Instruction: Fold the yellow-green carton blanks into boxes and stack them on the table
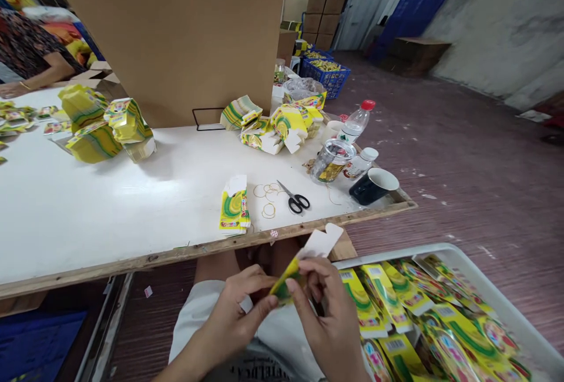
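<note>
Over my lap I hold a small yellow and green carton (288, 273), tilted, with its white flaps raised at the upper end. My left hand (240, 305) pinches its lower end between thumb and fingers. My right hand (324, 305) grips its side, thumb on the near face. On the table in front lies a short stack of flat cartons (234, 205). Beside that stack are several rubber bands (268, 194) and a pair of black-handled scissors (296, 200). At my right, a white tray (453, 250) holds many yellow cartons (403, 300).
Bundles of flat cartons (126, 123) and a loose pile (282, 123) stand farther back on the white table (176, 205). A dark mug (374, 187), jar (331, 161) and bottles (356, 120) line its right edge. A cardboard sheet (176, 35) rises behind; another person's arm (48, 70) shows left.
</note>
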{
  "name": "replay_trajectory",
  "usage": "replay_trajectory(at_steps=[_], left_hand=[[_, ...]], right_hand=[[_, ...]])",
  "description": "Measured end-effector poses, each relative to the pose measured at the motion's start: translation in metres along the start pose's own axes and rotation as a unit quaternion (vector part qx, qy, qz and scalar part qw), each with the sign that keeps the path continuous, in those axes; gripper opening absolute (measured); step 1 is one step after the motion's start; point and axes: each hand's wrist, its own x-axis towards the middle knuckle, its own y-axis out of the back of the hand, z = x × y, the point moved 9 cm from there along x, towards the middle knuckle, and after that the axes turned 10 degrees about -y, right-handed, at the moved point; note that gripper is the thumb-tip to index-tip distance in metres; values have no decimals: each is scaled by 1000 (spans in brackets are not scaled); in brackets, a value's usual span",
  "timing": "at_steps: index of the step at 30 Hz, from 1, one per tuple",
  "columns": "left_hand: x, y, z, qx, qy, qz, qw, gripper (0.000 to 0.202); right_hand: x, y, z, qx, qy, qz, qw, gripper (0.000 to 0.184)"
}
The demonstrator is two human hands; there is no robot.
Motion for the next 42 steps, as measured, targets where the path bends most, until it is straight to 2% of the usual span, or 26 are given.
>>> replay_trajectory(at_steps=[2,5,7,9,11,12,14,15,17,19,20,22,25,27,29,33,35,37,39,40,42], left_hand=[[-3,-13,-9,-132,50,-26,990,39],[-7,-33,-18,-298,115,-51,946,54],[-7,-38,-25,-348,142,-30,926,55],[-6,-34,-36,-365,162,28,916,50],[-6,-27,-44,-357,168,81,915,45],[-6,-24,-46,-345,164,93,919,42],[-5,-20,-46,-309,151,97,934,39],[-5,-18,-45,-287,144,96,942,39],[-4,-13,-41,-242,127,98,957,42],[-3,-7,-36,-211,107,94,967,55],[-2,-5,-32,-200,98,85,971,60],[0,-4,-26,-183,85,48,978,56],[0,-8,-23,-216,101,-8,971,40],[-2,-14,-23,-263,121,-26,957,34],[-5,-18,-23,-292,136,-29,946,38],[-4,-22,-22,-296,140,-33,944,69],[-1,-19,-22,-251,123,-33,960,58],[1,-13,-24,-180,101,-19,978,38],[2,-9,-27,-117,88,-6,989,30],[1,-8,-29,-94,88,-5,992,30],[-1,-10,-32,-69,94,-8,993,34]], right_hand=[[-4,0,5,47,-28,2,999,13],[-11,-7,6,89,-58,-12,994,6],[-12,-6,2,97,-52,4,994,4],[-12,3,1,82,-38,45,995,19],[-10,7,5,53,-35,58,996,32],[-9,5,10,43,-49,45,997,31],[-8,-2,26,45,-96,2,994,17],[-8,-4,33,55,-118,-11,991,16],[-11,-3,45,86,-152,7,985,18],[-12,3,50,120,-158,34,980,30],[-12,5,50,132,-154,34,979,36],[-9,4,47,130,-136,-11,982,38],[-5,0,40,89,-105,-110,984,21],[-3,1,35,60,-84,-137,985,20],[-3,3,31,43,-65,-130,988,28],[-2,11,40,68,-89,-49,992,18],[-1,13,41,66,-84,-43,993,22],[1,17,34,41,-46,-54,997,26],[2,22,27,25,-17,-68,997,34],[2,23,27,19,-22,-82,996,36],[1,18,35,10,-78,-123,989,35]])
